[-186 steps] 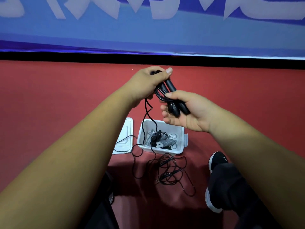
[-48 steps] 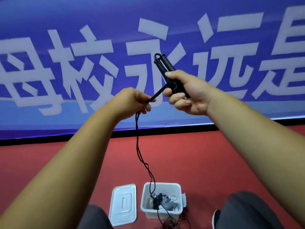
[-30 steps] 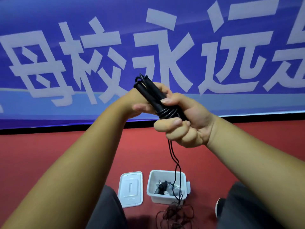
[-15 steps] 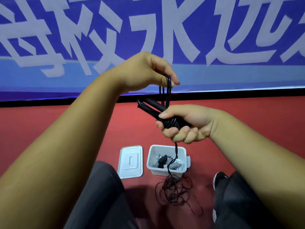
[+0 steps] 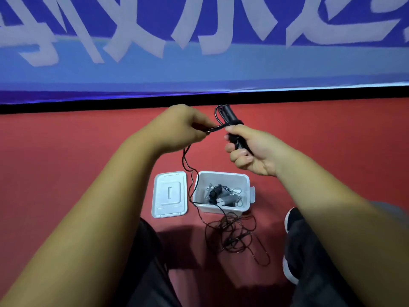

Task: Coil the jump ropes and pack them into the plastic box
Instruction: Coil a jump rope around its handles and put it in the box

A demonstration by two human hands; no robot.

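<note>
Blue banner is running across the top, showing big white characters, but they are cut off by the frame edge with only the lower strokes visible, so the writing cannot be read. No brand or label is showing on anything else; the lid is only carrying a raised rectangular mark, no text. Right hand is gripping the black jump rope handles as a bundle, fingers curled tight round them and thumb lying across the top, handle ends sticking up past the thumb with cord wraps round them. Left hand is pinching the black cord between thumb and fingers, just beside the handles, cord stretching taut between the two hands. From the left hand the cord is hanging down, crossing the left side of the white plastic box and ending in a loose tangle lying on the red floor right in front of the box. Box is sitting open, lid lying flat just to its left, nearly touching. Packed ropes, black and grey, are lying inside the box. A black shoe is showing to the right of the tangle.
</note>
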